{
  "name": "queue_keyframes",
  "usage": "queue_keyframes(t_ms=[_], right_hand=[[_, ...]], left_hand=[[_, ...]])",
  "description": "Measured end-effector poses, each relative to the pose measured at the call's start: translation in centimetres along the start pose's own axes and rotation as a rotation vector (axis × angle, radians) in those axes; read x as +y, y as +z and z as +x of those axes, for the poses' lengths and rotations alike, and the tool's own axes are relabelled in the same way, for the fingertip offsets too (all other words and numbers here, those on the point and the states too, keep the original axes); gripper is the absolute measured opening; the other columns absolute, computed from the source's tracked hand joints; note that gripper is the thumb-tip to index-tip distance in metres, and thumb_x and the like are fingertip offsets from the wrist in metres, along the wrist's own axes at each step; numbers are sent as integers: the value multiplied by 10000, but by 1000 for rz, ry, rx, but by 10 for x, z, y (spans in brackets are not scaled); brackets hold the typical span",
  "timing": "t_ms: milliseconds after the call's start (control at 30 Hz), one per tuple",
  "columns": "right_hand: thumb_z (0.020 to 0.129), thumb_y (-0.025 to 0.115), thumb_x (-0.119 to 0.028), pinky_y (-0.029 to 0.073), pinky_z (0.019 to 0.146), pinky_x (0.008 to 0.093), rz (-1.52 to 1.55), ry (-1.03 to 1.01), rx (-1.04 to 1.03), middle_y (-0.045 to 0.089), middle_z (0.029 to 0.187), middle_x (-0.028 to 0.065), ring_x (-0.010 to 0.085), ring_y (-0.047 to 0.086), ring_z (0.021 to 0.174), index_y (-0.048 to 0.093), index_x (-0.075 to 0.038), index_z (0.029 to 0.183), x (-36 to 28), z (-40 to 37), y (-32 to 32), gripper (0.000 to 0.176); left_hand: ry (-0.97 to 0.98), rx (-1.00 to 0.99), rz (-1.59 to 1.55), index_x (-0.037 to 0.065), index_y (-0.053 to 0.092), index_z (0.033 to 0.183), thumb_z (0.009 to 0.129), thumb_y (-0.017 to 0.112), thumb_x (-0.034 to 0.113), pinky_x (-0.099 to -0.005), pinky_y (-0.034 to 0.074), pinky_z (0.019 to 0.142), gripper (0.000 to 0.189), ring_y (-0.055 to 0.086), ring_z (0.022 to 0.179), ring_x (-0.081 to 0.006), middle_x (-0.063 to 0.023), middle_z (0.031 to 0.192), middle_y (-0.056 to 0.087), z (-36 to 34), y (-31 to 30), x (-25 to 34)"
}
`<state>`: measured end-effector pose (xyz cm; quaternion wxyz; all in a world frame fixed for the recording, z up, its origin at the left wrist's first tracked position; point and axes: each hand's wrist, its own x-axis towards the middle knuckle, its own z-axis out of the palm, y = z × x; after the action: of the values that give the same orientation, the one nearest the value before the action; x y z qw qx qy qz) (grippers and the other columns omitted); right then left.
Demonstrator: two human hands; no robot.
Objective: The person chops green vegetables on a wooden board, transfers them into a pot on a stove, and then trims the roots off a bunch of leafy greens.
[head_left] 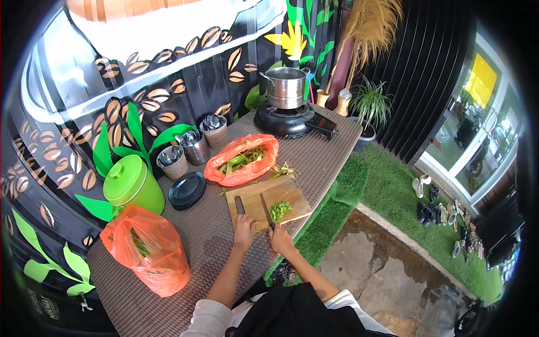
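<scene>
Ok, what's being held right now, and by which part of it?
The knife, by its handle, in the right hand; the left hand is at the near edge of the cutting board.

Smooth wood board [254,194]; shiny metal pot [287,90]; glossy green plastic jug [135,185]

Painted black wall [188,70], green turf [387,191], white-framed glass door [480,132].

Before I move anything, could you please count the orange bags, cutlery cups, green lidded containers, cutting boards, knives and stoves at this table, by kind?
Orange bags: 2
Cutlery cups: 3
Green lidded container: 1
Cutting board: 1
Knife: 1
Stove: 1
Total: 9
</scene>
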<state>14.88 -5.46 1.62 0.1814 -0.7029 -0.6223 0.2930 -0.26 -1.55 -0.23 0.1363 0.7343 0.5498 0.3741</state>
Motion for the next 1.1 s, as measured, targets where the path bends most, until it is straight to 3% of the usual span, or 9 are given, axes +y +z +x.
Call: queue_keyframes(t_ms=[200, 267, 300, 367, 500, 600, 833, 1100], right_hand=[[929, 440, -287, 466, 778, 556, -30, -15, -20, 604, 906, 338, 497, 590, 880, 421, 47, 1116, 0, 4, -4, 383], [929, 445, -280, 466, 785, 551, -64, -52, -59, 607, 919, 329, 496, 587, 891, 429, 46, 1108, 3, 9, -10, 372], [929, 445, -280, 466, 785, 551, -65, -49, -58, 607, 919, 329, 496, 587, 891, 429, 46, 1108, 4, 11, -15, 372], [928, 451, -272, 467, 786, 548, -58, -67, -77, 611, 930, 319, 495, 586, 892, 431, 46, 1099, 4, 14, -22, 362], [929, 451, -277, 471, 783, 548, -58, -72, -72, 613, 937, 313, 487, 593, 890, 427, 40, 1100, 5, 11, -12, 361], [928, 458, -282, 480, 786, 541, -134, 67, -56, 617, 945, 305, 463, 608, 904, 419, 29, 1106, -14, -2, -5, 360], [933, 448, -315, 504, 779, 514, -149, -42, -64, 630, 942, 287, 442, 627, 902, 406, 7, 1103, -8, 26, -11, 367], [934, 443, -292, 471, 806, 541, -95, 32, -80, 607, 950, 322, 465, 597, 937, 411, 25, 1098, -21, 19, -8, 358]], left_hand=[[-28, 15, -19, 9, 661, 842, 768, 663, 80, -386, 451, 783, 103, 550, 880, -296, -120, 854, 612, 10, 15, -5], [41, 132, -135, 8, 665, 822, 750, 714, 97, -353, 461, 666, 124, 547, 752, -250, -113, 789, 603, 12, 32, -16], [42, 129, -137, 8, 665, 822, 750, 714, 97, -353, 461, 666, 124, 547, 752, -250, -113, 789, 603, 11, 32, -13], [-72, 162, -236, 8, 668, 806, 742, 718, 83, -332, 456, 639, 110, 538, 722, -229, -103, 773, 599, 9, 31, -7], [-32, 197, -196, 7, 672, 801, 738, 722, 72, -330, 447, 626, 103, 527, 705, -223, -101, 746, 585, 7, 31, -6], [-17, 208, -158, 5, 675, 801, 740, 719, 69, -337, 441, 621, 99, 523, 698, -227, -102, 730, 572, 7, 30, -5], [-62, 193, -200, 7, 665, 794, 756, 701, 96, -374, 438, 664, 104, 520, 750, -265, -106, 731, 549, 5, 28, -1], [-73, 185, -122, -3, 674, 809, 758, 696, 67, -350, 438, 662, 89, 522, 737, -242, -102, 763, 588, 4, 27, -1]])
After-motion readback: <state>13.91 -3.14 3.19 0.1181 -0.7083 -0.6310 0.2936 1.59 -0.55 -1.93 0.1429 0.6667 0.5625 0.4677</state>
